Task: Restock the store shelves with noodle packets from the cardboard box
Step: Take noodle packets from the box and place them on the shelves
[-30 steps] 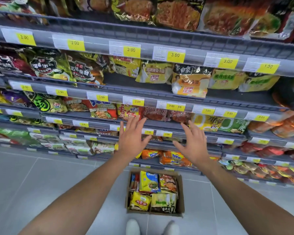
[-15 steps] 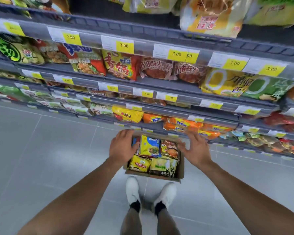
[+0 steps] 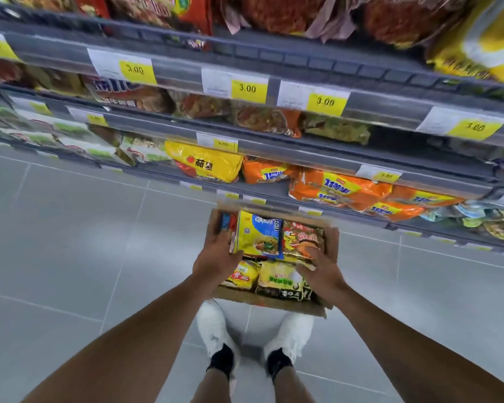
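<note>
Evidently for lifting, the left hand (image 3: 218,257) grips the yellow-blue packet (image 3: 259,237) at the cardboard box's (image 3: 268,301) left wall. The right hand (image 3: 322,271) covers the red packet (image 3: 301,237); grip unclear.

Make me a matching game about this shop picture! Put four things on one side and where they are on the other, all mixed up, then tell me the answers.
Things:
1 blue-and-yellow packet
2 orange packets
3 white shoes
4 price tags

Places:
A on the shelf edges
B in the cardboard box, between the left hand and the right hand
C on the grey floor
D lying on a low shelf

Pairs: 1-B, 2-D, 3-C, 4-A
</note>
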